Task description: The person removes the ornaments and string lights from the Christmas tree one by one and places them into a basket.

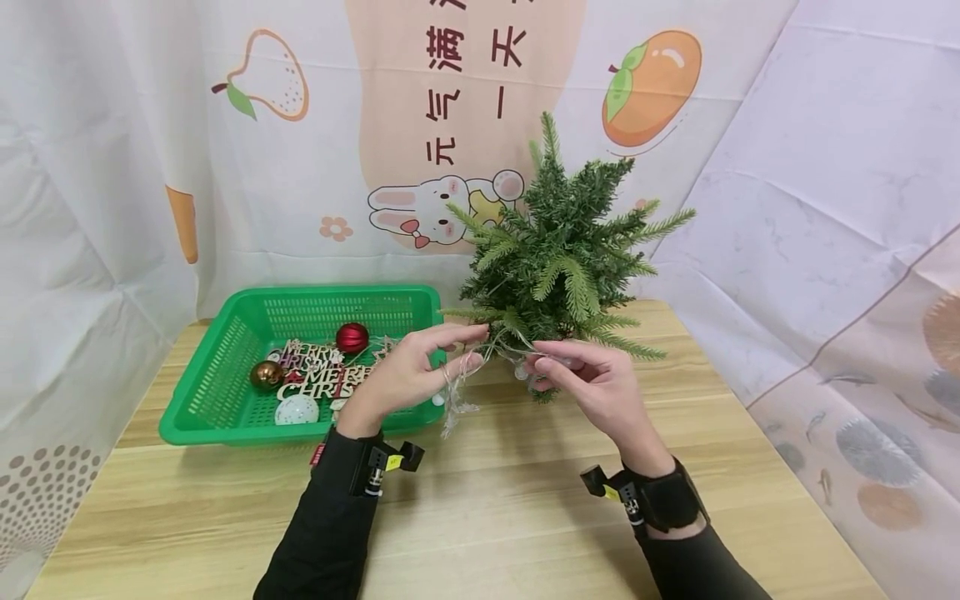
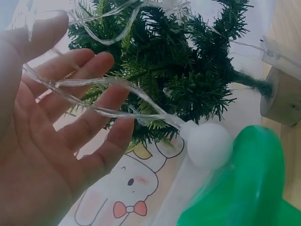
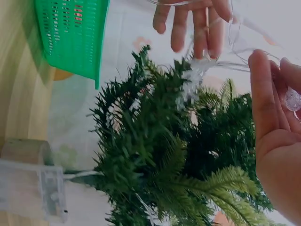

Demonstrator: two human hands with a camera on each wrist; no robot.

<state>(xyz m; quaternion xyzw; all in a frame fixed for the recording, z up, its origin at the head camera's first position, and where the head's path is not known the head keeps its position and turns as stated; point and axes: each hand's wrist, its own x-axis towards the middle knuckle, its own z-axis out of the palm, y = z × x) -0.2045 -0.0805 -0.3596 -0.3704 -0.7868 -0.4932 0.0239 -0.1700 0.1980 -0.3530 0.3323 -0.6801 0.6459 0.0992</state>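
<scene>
A small artificial Christmas tree (image 1: 562, 250) stands beyond both hands, with clear string lights (image 2: 108, 84) strung in its branches. My left hand (image 1: 420, 367) is at the tree's lower left, its fingers fairly straight and apart. Loops of the wire lie across those fingers, and a loose bunch hangs below the thumb. At the tree's lower right, my right hand (image 1: 596, 383) pinches a strand between thumb and forefinger; a clear bulb (image 3: 292, 99) shows beside its fingers. Snowflake-shaped lights (image 3: 193, 82) sit by the branches. A white ball (image 2: 209, 145) hangs at one wire end.
Left of the tree is a green basket (image 1: 217, 367) holding a red ball (image 1: 352, 337), a brown ball (image 1: 266, 376), a white speckled ball (image 1: 297, 410) and wooden lettering (image 1: 330, 383). A clear plastic box (image 3: 33, 188) lies against the tree's base (image 3: 28, 150). A printed curtain (image 1: 300, 192) hangs behind.
</scene>
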